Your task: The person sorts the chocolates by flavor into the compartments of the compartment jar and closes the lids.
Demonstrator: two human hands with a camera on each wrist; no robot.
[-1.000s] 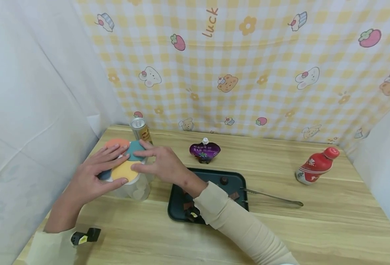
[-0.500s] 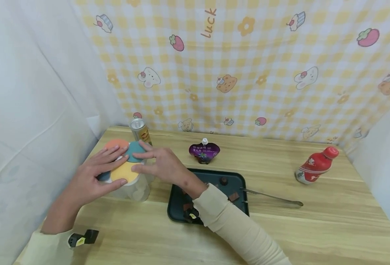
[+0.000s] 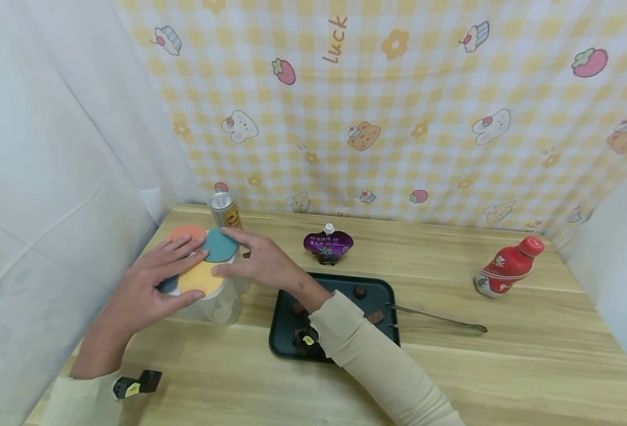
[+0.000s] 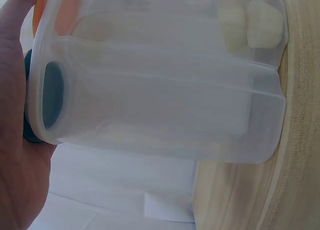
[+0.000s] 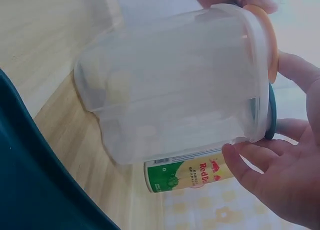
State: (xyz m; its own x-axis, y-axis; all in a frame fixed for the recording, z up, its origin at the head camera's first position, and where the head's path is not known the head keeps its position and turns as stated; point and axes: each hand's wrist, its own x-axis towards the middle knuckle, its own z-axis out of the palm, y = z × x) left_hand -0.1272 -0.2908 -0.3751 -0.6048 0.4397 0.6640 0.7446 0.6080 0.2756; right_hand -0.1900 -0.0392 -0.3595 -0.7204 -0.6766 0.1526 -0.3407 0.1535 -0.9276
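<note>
A translucent plastic storage container stands upright at the table's left, its white lid bearing orange, teal, yellow and dark blue round flaps. Pale chunks lie at its bottom. Across the lid, my left hand rests with fingers extended. My right hand grips the lid's right side: thumb on the yellow flap, index finger at the teal one. In the right wrist view, its other fingers bend down at the lid's rim.
Behind the container stands a drink can. A dark tray with chocolate pieces lies under my right forearm, metal tongs against its right edge. A purple spout pouch and a red bottle stand farther back.
My right hand's middle finger has come off the top of the teal flap and bent down toward the lid's side. My left hand has stayed on the lid.
</note>
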